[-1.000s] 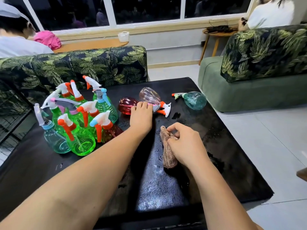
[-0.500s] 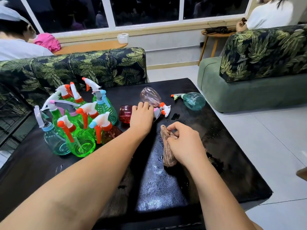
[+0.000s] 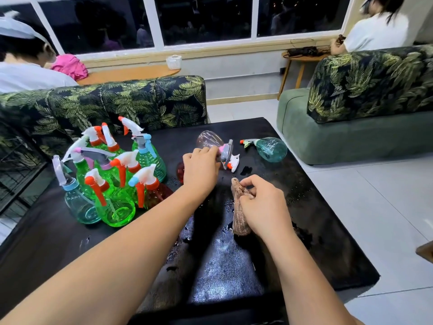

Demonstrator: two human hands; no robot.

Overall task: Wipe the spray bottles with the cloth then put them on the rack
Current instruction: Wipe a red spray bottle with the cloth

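A wet black bench (image 3: 328, 242) fills the middle of the frame. At centre left stands a cluster of clear green plastic spray bottles (image 3: 112, 184) with orange, white and blue triggers. A teal bottle (image 3: 270, 149) lies at upper right. The left hand (image 3: 201, 168), earlier flat over a red bottle (image 3: 180, 171), now closes on a clear pinkish bottle (image 3: 208, 140) lying above it. The right hand (image 3: 262, 207) stays clenched around a brown bunched cloth (image 3: 239, 214) at centre.
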